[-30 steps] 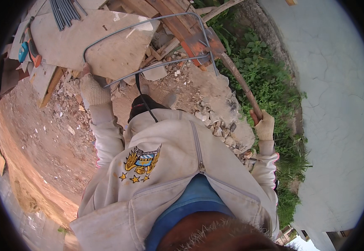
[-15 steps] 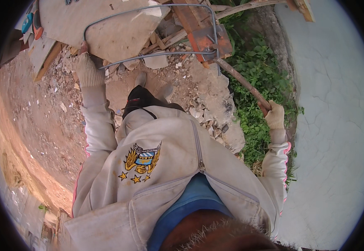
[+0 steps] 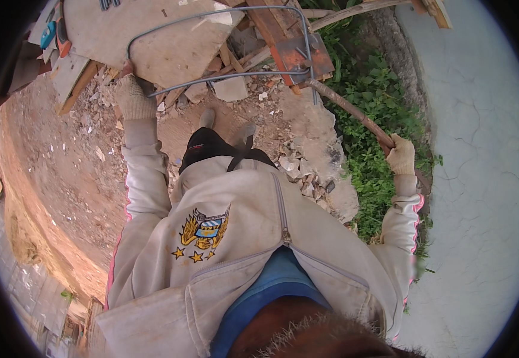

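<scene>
A grey metal rod [image 3: 199,13], bent into a long open rectangle, lies across a board and a wooden block at the far side. My left hand [image 3: 135,98], in a knitted glove with a bare fingertip showing, is closed round the rod near its left corner. The rod's other side reaches a rusty metal plate [image 3: 295,56] with pins, fixed on the wooden block. My right hand [image 3: 401,156], also gloved, grips the near end of a rusty bar [image 3: 352,109]. The bar's far end meets the rod at the plate's near edge; how they engage is too small to tell.
A pale board [image 3: 170,51] bears short metal pieces and pliers [image 3: 62,39] with orange-and-black handles. Rubble [image 3: 301,170] lies around my feet. Green plants [image 3: 373,113] grow along the pale wall [image 3: 480,149] on the right.
My right hand has moved slightly away from me and to the right, swinging the bar a little. My left hand keeps its hold on the rod. The whole view has shifted slightly.
</scene>
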Available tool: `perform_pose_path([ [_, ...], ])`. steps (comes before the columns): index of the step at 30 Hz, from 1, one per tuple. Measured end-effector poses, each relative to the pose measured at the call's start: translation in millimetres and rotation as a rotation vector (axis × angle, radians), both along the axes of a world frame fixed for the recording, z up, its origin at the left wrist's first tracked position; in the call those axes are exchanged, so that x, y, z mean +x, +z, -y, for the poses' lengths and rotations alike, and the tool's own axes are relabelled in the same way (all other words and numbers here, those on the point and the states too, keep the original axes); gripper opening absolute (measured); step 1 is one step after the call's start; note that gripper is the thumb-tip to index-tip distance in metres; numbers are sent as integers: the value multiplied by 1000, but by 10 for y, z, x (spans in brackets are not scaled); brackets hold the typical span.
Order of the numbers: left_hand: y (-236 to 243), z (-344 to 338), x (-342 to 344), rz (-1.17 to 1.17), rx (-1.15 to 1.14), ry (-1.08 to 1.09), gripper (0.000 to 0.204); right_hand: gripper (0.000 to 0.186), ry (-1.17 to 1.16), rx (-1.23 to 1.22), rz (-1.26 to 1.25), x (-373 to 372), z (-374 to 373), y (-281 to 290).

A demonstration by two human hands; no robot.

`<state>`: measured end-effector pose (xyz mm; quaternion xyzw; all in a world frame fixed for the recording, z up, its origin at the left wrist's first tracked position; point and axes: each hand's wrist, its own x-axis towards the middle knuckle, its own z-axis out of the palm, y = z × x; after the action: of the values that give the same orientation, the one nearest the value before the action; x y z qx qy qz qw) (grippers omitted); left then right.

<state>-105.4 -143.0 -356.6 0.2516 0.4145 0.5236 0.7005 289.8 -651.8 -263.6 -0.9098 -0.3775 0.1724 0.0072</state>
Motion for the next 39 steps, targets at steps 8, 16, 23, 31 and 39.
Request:
perform_pose_path([
  [8, 100, 68, 26, -8, 4, -31, 47, 7, -50, -45, 130, -145, 10, -42],
  [16, 290, 150, 2, -69, -71, -174, 49, 12, -154, -15, 221, -410, 36, -64],
  [23, 211, 123, -84, -131, -16, -288, 46, 19, -377, -30, 172, -1158, 152, -372],
  [31, 199, 92, -133, -131, -50, -357, 42, 21, -605, 209, 245, -2371, 76, -926],
  [39, 111, 3, -256, -78, -45, -624, 46, 21, -860, 176, 234, -3214, -510, -885],
])
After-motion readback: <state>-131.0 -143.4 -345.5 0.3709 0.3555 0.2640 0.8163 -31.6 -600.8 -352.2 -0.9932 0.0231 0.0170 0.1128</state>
